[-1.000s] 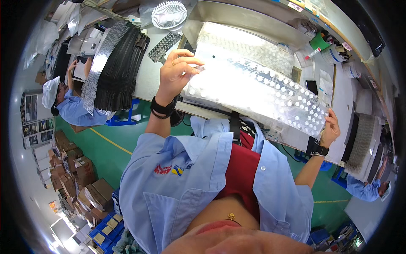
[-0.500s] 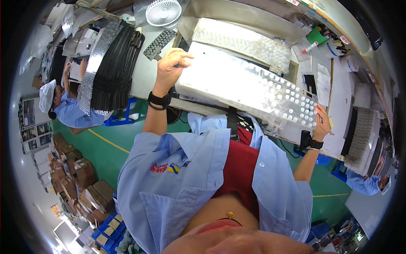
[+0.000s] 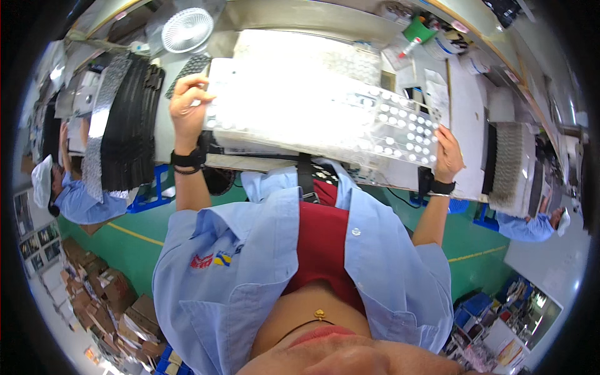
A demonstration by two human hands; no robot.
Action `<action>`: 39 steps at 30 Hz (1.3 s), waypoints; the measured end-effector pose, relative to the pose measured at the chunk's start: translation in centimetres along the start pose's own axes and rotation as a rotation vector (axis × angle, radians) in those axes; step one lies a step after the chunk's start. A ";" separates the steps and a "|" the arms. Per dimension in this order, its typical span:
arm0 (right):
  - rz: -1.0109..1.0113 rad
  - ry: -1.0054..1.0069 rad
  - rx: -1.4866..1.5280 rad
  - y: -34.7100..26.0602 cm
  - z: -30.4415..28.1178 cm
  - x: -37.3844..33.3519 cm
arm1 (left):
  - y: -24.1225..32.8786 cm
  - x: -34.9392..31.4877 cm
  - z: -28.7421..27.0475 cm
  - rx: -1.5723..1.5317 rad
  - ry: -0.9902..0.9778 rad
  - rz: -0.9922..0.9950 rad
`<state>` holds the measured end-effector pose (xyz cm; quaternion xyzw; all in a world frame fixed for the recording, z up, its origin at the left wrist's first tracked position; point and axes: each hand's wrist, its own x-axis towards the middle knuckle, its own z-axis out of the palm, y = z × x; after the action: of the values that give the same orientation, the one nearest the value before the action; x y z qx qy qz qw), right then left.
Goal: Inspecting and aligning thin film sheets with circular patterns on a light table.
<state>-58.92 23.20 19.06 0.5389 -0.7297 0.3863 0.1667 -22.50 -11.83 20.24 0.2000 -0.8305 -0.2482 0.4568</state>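
A long clear plastic sheet with rows of round white dots (image 3: 409, 134) is stretched between my hands above the bench. Strong glare washes out its left and middle part. My left hand (image 3: 189, 105) pinches the sheet's left end, thumb and fingers closed at the edge. At the opposite end, my right hand (image 3: 447, 155) grips the right edge, its fingers partly hidden. Behind the sheet lies a pale translucent textured panel (image 3: 365, 61), also partly lost in the glare.
A white fan (image 3: 187, 30) stands at the back left, near a black perforated strip (image 3: 187, 72). Stacked black sheets (image 3: 128, 125) are further left, grey textured ones (image 3: 511, 165) at right. A green container (image 3: 420, 28) sits at the back. Co-workers sit at both sides.
The view has shifted, so the bench and its things appear further left. Both hands keep their grip on the sheet, which now lies a little more level.
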 end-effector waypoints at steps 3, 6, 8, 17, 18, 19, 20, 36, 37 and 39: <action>-0.058 -0.015 -0.034 -0.9 -0.2 0.7 | -1.0 -0.2 -0.3 -0.054 0.012 -0.006; -0.106 -0.052 -0.045 -2.2 -0.8 1.6 | -2.1 -0.2 -0.7 -0.071 -0.011 -0.038; -0.129 -0.076 -0.032 -3.0 -1.0 2.3 | -2.9 -0.6 -0.7 -0.077 -0.003 -0.067; -0.304 -0.115 -0.096 -4.6 -1.7 4.1 | -6.3 -2.5 -0.9 -0.217 -0.014 -0.180; -0.325 -0.121 -0.093 -4.7 -1.7 4.1 | -6.4 -2.6 -0.9 -0.212 -0.003 -0.183; -0.325 -0.117 -0.093 -4.7 -1.7 4.2 | -6.5 -2.8 -1.0 -0.211 -0.003 -0.179; -0.337 -0.117 -0.094 -4.7 -1.6 4.2 | -6.5 -2.9 -1.1 -0.242 0.002 -0.201; 0.655 -0.184 0.615 -0.3 6.3 -1.7 | -5.8 -2.6 0.9 -0.296 -0.422 -0.718; 0.684 -0.132 0.616 0.3 6.5 -0.9 | -6.0 -1.4 1.2 -0.293 -0.417 -0.721; 0.641 -0.107 0.556 3.2 8.4 1.4 | -7.0 1.5 2.8 -0.222 -0.223 -0.583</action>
<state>-60.88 16.44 13.36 0.3285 -0.7361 0.5721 -0.1517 -24.88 -17.59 15.82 0.3499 -0.7510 -0.4779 0.2919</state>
